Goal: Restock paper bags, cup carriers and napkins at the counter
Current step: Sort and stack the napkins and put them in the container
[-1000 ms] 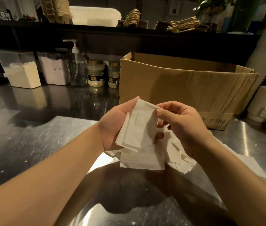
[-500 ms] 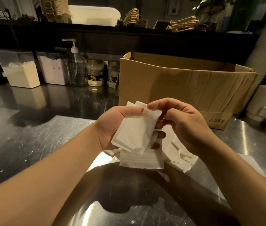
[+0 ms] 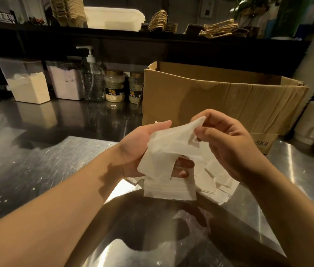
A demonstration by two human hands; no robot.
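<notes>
Counter (image 3: 36,160): steel top, stayed as it was thru the last sec; nothing on it shifted except what I had in hand.
Box (image 3: 210,105): big open cardboard box sat behind my hands, unmoved. Couldn't see inside it.
Back row: two powder bins (image 3: 29,83), pump bottle (image 3: 92,78), two jars (image 3: 114,86) against the back, same spots as before.
Upper shelf: brown paper bags w/ twine handles (image 3: 219,29) and a white tub (image 3: 113,18) up there, untouched.
Napkin pile (image 3: 216,182): loose white napkins lay on the counter just under and right of my hands, in front of the box. Pile looked the same as a sec ago.
Left hand (image 3: 142,147): held a small stack of napkins, thumb on top, fingers curled under; fingertips (image 3: 183,166) showed below the paper.
Right hand (image 3: 227,149): pinched the top napkin's corner btwn thumb and forefinger.
Top napkin (image 3: 175,139): the change. A sec earlier it lay flat on the stack; by now I'd peeled its corner up and over to the right, so the sheet arched off the rest.
Meaning for task: prob. was separating or squaring single napkins before stocking them. Napkin part looked early, most of the pile still loose on the counter.
</notes>
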